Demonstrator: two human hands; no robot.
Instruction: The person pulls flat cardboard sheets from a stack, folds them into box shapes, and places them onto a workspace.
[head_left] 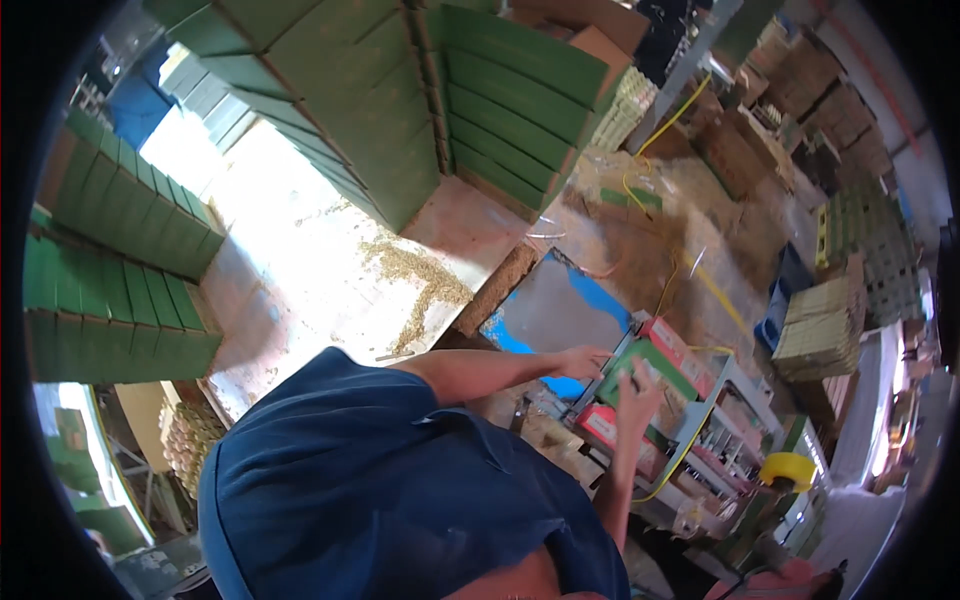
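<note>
A green box [660, 370] lies on a machine [765, 395] that has a grey metal frame and red panels. My left hand [585, 362] reaches in from the left with its fingers stretched out at the box's left edge. Over the near part of the box is my right hand [638, 395], its fingers apart and slightly blurred. Whether its fingertips touch the box I cannot tell. Red panels, one far [672, 338] and one near [600, 424], flank the box.
A blue-and-grey worn tabletop [575, 310] adjoins the machine. Tall stacks of green boxes [515, 100] stand on a pale platform strewn with brown grain-like debris [415, 275]. A yellow ring-shaped roll [788, 470] sits on the machine's right side. Yellow cable [650, 210] trails across the floor.
</note>
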